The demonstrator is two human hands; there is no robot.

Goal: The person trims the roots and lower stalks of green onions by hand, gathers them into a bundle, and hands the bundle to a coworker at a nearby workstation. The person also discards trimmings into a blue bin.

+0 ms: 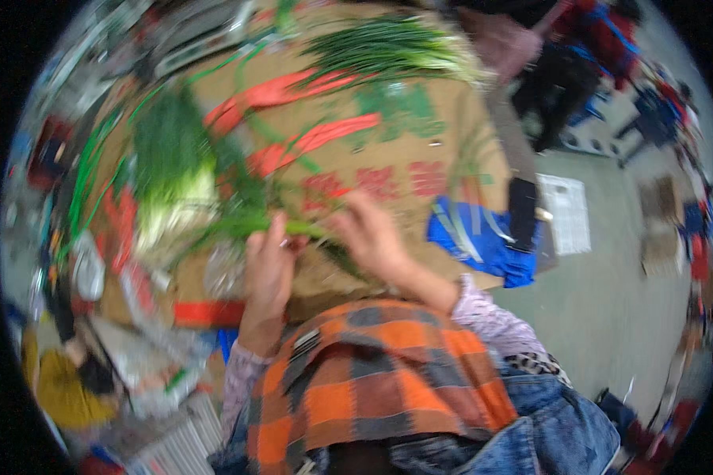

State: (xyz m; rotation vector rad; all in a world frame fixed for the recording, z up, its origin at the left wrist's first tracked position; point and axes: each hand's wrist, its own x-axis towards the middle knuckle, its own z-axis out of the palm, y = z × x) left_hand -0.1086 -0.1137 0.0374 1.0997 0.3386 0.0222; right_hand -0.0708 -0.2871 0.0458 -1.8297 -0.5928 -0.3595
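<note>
My left hand [267, 261] grips a small bunch of green stalks [243, 227], likely scallions or Chinese chives, with the leaves trailing left. At the pale end of the stalks, my right hand [374, 237] is blurred, its fingers bent; whether they pinch the stalks cannot be made out. Left of my hands lies a large pile of the same greens [172, 154], leaf tips pointing away and white ends towards me. Another spread of greens [392, 50] lies at the far side, white ends to the right. Beneath everything is a printed cardboard sheet [404, 148].
Red strips [315, 139] cross the cardboard. Green cords [95, 160] loop along its left edge. A blue plastic bag [481, 243] hangs at the right corner. A clear bag [223, 270] lies by my left wrist. A white crate [564, 214] sits on the floor; people stand beyond.
</note>
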